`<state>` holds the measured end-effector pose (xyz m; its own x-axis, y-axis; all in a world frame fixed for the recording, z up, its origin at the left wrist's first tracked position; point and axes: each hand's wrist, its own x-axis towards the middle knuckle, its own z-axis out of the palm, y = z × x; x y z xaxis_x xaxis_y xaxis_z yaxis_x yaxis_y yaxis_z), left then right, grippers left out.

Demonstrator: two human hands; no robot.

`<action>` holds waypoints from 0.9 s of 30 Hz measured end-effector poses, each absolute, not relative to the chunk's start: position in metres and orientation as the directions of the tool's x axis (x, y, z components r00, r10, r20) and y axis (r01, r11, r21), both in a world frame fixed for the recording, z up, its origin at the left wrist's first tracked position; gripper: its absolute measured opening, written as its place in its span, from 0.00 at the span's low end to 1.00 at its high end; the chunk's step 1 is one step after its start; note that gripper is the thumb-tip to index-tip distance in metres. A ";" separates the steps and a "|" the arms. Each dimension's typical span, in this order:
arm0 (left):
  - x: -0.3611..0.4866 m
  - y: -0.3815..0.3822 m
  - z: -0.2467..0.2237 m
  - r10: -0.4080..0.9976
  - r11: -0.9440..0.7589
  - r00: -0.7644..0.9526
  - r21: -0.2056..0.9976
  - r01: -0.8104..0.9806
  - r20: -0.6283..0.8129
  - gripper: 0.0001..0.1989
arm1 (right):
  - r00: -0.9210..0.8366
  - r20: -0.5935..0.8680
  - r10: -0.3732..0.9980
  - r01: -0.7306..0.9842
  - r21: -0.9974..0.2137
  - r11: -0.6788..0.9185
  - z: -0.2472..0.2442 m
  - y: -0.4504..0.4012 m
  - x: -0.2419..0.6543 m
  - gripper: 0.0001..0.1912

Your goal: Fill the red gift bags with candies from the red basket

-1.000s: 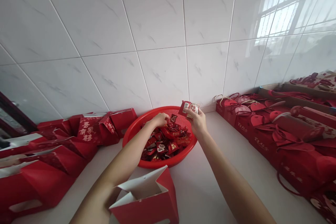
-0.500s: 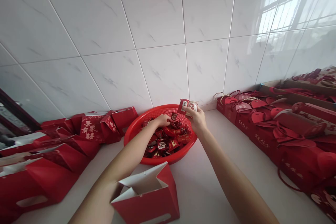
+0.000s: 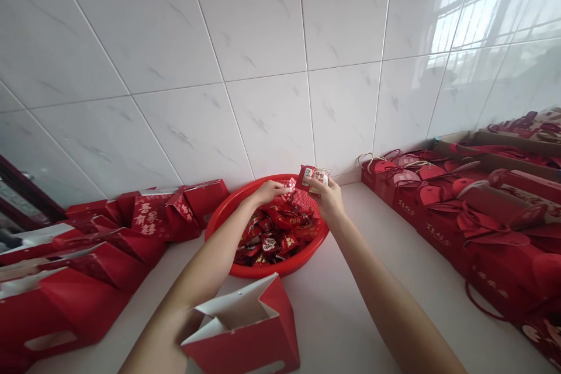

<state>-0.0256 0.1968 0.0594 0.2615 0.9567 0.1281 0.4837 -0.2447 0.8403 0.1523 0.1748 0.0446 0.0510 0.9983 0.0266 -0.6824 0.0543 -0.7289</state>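
Note:
A red plastic basket (image 3: pixel 280 270) holds a heap of wrapped candies (image 3: pixel 280 234), mostly in red and dark wrappers. Above its far side, my left hand (image 3: pixel 269 191) pinches a red-and-white wrapped candy (image 3: pixel 290 186). Close by on the right, my right hand (image 3: pixel 329 198) grips several wrapped candies (image 3: pixel 313 178), red and cream coloured, over the basket's right rim. Nearer to me stands a red paper gift box (image 3: pixel 245 339), its white inside showing through the open top; my left forearm passes along its left side.
Several open red gift boxes (image 3: pixel 96 280) crowd the counter (image 3: pixel 350 315) on the left. Along the right side stand rows of red gift boxes (image 3: pixel 442 228) with ribbons and cord handles. A tiled wall (image 3: pixel 267 117) rises behind the basket.
My left hand has lifted out of the heap with a red-and-white candy and moved up towards my right hand. The right hand stays nearly where it was, still holding its candies.

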 end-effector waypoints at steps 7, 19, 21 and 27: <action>-0.025 0.214 0.071 0.886 -0.350 0.411 0.891 0.290 0.215 0.16 | 0.034 0.021 0.999 -0.712 -0.701 0.039 0.044 0.177 0.151 0.14; -0.020 0.205 0.071 0.892 -0.279 0.416 0.939 0.202 0.176 0.19 | 0.058 0.025 0.998 -0.721 -0.690 0.059 0.046 0.175 0.152 0.12; -0.018 0.205 0.071 0.892 -0.312 0.396 0.932 0.187 0.219 0.21 | 0.061 0.030 0.998 -0.721 -0.690 0.065 0.046 0.175 0.153 0.12; -0.014 0.201 0.070 0.881 -0.362 0.381 0.918 0.161 0.280 0.20 | 0.071 0.023 0.997 -0.715 -0.696 0.067 0.048 0.172 0.154 0.12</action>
<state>-0.0140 0.2015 0.0703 0.3813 0.8810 0.2800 0.1614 -0.3617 0.9182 0.1536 0.1724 0.0483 0.0715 0.9972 0.0226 -0.7148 0.0670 -0.6961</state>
